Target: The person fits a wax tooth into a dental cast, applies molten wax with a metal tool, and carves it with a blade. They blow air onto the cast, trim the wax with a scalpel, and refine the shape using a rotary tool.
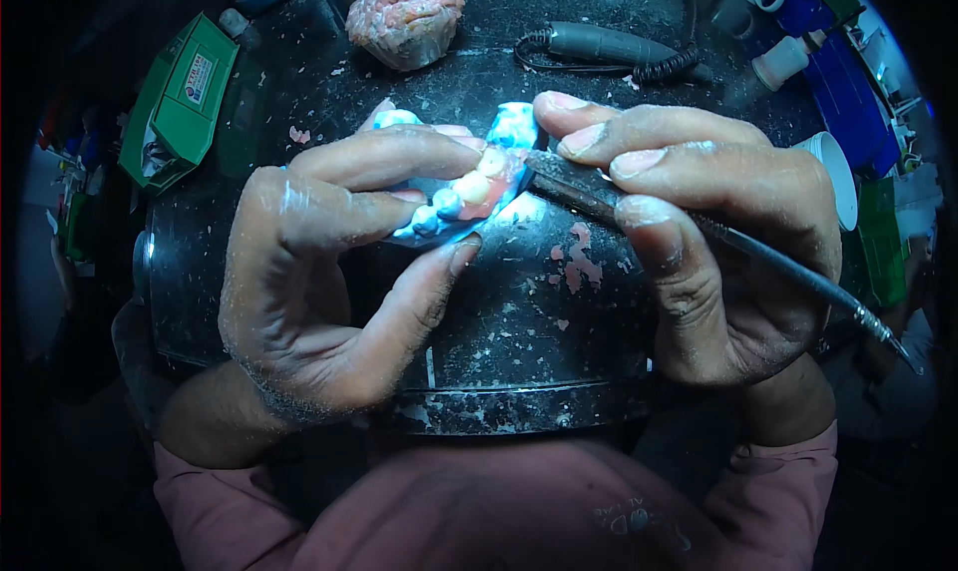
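Between the thumb and fingers of my left hand (339, 262) is a blue dental model (514, 124) with pale teeth and a pink, gum-like patch, lifted over the dark table. My right hand (709, 222) grips a thin metal carving tool (768, 257) like a pen. Its near tip touches or nearly touches the pink part beside the teeth; the exact contact is too small to tell. The tool's other end points down to the right, past my palm. My right fingertips rest close to the model's right end.
A lump of pinkish wax-like material (406, 17) sits at the back of the dark table (499, 351). Right of it lies a grey handpiece (619, 47) with a coiled cord. Green bin (185, 102) at left, white cup (833, 177) at right. Pink scraps (579, 267) dot the surface.
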The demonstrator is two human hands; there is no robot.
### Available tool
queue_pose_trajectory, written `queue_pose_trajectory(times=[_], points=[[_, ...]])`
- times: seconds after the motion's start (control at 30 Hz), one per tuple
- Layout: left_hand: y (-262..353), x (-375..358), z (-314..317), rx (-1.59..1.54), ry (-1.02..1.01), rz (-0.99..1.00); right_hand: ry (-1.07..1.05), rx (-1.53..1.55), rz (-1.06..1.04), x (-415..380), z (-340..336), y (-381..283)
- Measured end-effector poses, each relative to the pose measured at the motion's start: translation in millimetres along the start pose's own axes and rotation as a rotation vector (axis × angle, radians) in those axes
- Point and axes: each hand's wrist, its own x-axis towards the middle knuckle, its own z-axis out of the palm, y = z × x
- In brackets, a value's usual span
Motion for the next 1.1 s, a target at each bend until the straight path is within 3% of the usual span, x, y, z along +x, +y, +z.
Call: queue_pose_trajectory(times=[0.33, 1.1], points=[[9.6, 1.8, -4.1, 0.099, -0.059, -0.006, 0.032, -0.120, -0.002, -5.4, 3.8, 0.4], [7.4, -5.7, -0.5, -0.012, -0.004, -0.095, 0.074, -0.024, -0.016, -6.6, 5.1, 4.4]])
